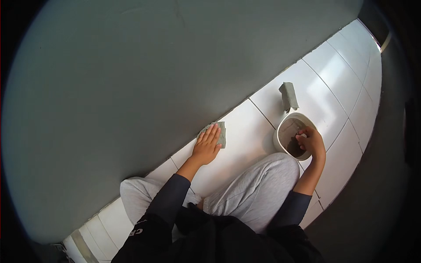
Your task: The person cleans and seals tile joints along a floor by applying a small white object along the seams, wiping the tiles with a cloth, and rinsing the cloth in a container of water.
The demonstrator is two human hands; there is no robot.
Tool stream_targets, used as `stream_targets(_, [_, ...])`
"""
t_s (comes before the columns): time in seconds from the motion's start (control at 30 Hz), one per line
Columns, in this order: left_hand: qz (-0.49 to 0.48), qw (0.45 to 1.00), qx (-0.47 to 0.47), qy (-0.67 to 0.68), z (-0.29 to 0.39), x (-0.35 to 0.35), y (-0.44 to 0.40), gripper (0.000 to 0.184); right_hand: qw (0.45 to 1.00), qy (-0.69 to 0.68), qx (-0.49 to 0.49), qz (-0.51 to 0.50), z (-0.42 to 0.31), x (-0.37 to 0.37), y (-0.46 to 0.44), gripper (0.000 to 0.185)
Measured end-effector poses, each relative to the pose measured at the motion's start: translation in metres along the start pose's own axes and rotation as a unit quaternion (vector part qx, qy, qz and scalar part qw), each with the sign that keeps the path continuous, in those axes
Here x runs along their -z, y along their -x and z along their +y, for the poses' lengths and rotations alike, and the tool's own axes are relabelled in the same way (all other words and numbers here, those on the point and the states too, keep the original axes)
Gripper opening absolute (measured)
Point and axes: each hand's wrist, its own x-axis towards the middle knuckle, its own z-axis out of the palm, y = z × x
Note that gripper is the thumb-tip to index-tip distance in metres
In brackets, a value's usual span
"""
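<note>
The person's left hand (208, 147) lies flat on a thin, grey-green cloth-like piece (222, 134). Its fingers are straight and close together, pressing on top and not wrapped around it. The piece lies on the shiny white square floor tiles (239, 158), right beside the big, smooth grey wall (131, 79).

The right hand (313, 142) reaches over the edge into a round, white, deep bowl (278, 142) with brown, watery stuff (288, 128) inside. Its fingers are curled in, with something pale at the tips, but I cannot tell if they hold it. The bowl sits on the tiles near the bent knee in soft grey trousers (263, 184). A long grey-green strip (288, 96) is at the bowl's far edge.
</note>
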Motion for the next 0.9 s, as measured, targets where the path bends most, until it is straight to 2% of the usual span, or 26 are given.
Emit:
stream_targets(0.17, [-0.003,0.998,0.056,0.007,-0.016,-0.008,0.043,0.061,1.000,0.004,0.011,-0.011,0.001,-0.001,-0.003,0.018])
stream_targets(0.47, [-0.120,0.969,0.205,0.067,-0.030,-0.006,0.098,0.066,1.000,0.007,0.018,-0.024,0.007,-0.001,-0.009,0.016])
stream_targets(0.53, [-0.180,0.948,0.250,0.081,-0.034,-0.005,0.105,0.069,0.999,0.020,0.021,-0.023,0.007,-0.002,-0.010,0.016])
stream_targets(0.67, [-0.211,0.935,0.268,0.100,-0.039,-0.001,0.123,0.071,0.999,0.026,0.028,-0.024,0.006,-0.001,-0.009,0.014])
stream_targets(0.73, [-0.237,0.940,0.223,0.100,-0.041,-0.002,0.129,0.077,0.999,0.021,0.030,-0.025,0.008,-0.001,-0.011,0.014])
stream_targets(0.9, [-0.300,0.931,0.192,0.085,-0.023,-0.002,0.133,0.084,0.999,0.008,0.024,-0.036,0.007,-0.002,-0.010,0.015])
